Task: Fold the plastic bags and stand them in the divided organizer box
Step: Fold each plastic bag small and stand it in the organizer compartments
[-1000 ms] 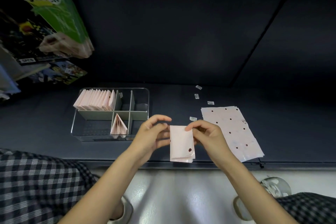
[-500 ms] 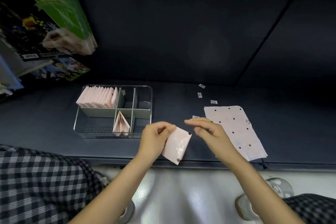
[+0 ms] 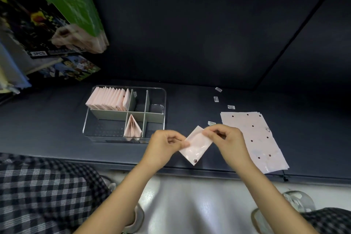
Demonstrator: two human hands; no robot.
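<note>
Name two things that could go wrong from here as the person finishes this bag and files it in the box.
1. The folded bag is pinched only at its corners by the left hand and right hand, in the air; slick plastic could spring open.
2. The bags in the near compartment already splay apart, so another may topple rather than stand in the organizer box.

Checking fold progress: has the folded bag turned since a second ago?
Yes. The folded bag, then square to the table edge, is now tilted like a diamond, pinched by left hand and right hand.
</note>
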